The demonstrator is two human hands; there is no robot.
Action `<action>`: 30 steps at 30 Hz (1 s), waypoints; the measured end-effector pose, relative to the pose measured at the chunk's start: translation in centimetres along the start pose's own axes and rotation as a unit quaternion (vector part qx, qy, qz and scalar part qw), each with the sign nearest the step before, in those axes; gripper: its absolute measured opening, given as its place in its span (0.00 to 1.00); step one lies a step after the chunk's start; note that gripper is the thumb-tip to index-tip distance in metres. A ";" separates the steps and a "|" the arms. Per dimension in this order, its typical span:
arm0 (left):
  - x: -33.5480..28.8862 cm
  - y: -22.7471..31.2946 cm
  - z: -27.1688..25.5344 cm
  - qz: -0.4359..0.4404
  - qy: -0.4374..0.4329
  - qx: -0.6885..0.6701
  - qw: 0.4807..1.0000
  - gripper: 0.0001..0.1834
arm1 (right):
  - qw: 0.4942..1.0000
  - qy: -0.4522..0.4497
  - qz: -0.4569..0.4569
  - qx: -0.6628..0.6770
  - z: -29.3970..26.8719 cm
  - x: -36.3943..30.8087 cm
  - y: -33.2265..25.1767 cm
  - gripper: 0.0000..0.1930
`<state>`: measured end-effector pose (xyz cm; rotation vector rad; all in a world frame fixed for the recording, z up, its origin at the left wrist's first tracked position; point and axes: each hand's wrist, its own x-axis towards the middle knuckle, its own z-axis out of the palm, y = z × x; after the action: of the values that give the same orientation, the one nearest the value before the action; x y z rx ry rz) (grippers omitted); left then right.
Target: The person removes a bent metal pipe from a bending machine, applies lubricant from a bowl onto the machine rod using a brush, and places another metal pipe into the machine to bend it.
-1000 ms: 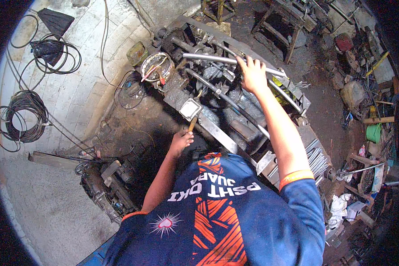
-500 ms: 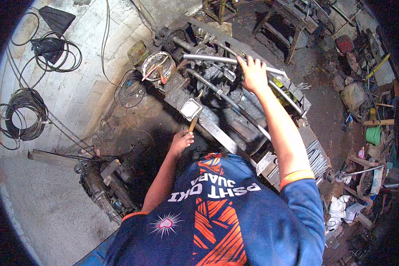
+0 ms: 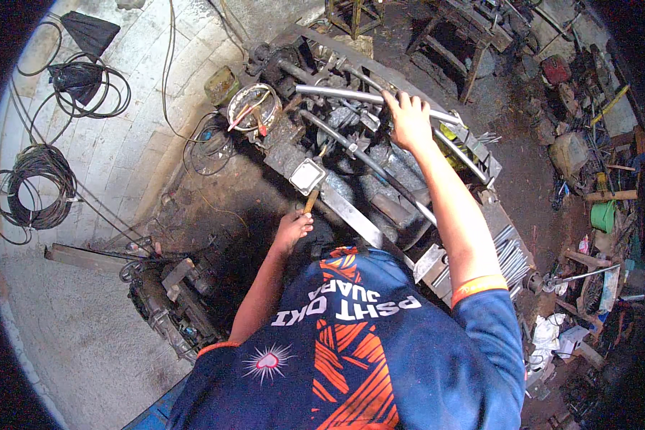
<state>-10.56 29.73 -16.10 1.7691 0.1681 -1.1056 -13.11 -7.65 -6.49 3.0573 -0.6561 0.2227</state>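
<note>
Over greasy engine frame (image 3: pixel 380 179), left hand (image 3: pixel 292 231) apparently gripping hammer (image 3: pixel 309 183), right hand (image 3: pixel 407 118) on tube (image 3: pixel 337 94)

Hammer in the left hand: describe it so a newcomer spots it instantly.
Start at the dark, greasy machine frame in the centre. At its near-left edge the left hand grips a short wooden handle. The hammer has a pale, square metal head, unlike the round tubes nearby.

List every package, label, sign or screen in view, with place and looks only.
Print on the shirt: white block letters across the dark blue back, above orange streaks.
Emblem: white starburst with a red heart, lower left of the shirt.
No clear packages, signs or screens can be made out elsewhere.
</note>
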 end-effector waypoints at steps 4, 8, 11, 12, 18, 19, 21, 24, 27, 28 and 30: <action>-0.2 0.2 0.1 -0.002 0.008 0.004 1.000 0.20 | 1.000 -0.004 -0.001 0.009 0.0 0.1 0.2 0.42; 0.1 0.0 -0.1 -0.003 -0.002 0.010 1.000 0.21 | 1.000 0.010 -0.006 0.004 0.6 0.4 0.4 0.41; 0.1 -0.4 -0.3 0.003 -0.008 0.003 1.000 0.21 | 1.000 0.000 -0.010 0.008 0.2 0.6 0.0 0.41; 0.1 -0.4 -0.2 0.003 -0.008 0.003 1.000 0.21 | 1.000 -0.004 -0.007 0.006 0.1 0.7 -0.1 0.41; 0.1 -0.4 -0.1 0.001 -0.005 -0.006 1.000 0.22 | 1.000 0.000 -0.003 -0.004 0.2 0.6 -0.2 0.42; 0.1 -0.5 -0.1 -0.001 -0.004 -0.005 1.000 0.22 | 1.000 0.006 -0.002 -0.004 0.2 0.6 -0.3 0.43; 0.1 -0.5 -0.2 -0.003 -0.003 -0.004 1.000 0.22 | 1.000 -0.002 -0.001 0.001 0.0 0.4 -0.3 0.43; 0.1 -0.4 -0.1 -0.005 -0.003 -0.016 1.000 0.23 | 1.000 -0.008 0.003 0.006 0.0 0.3 -0.3 0.43; -0.1 -0.2 0.0 0.003 0.001 -0.011 1.000 0.23 | 1.000 -0.003 0.004 0.006 0.3 0.2 -0.1 0.43; -0.1 -0.1 0.0 0.002 0.001 -0.010 1.000 0.23 | 1.000 -0.001 0.002 0.004 0.4 0.2 -0.1 0.43; -0.2 -0.2 0.0 0.001 0.001 -0.009 1.000 0.24 | 1.000 0.007 0.001 0.004 0.5 0.2 0.0 0.42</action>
<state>-10.72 29.91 -16.09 1.7534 0.1773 -1.0990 -12.87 -7.76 -6.95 3.0598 -0.6593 0.2457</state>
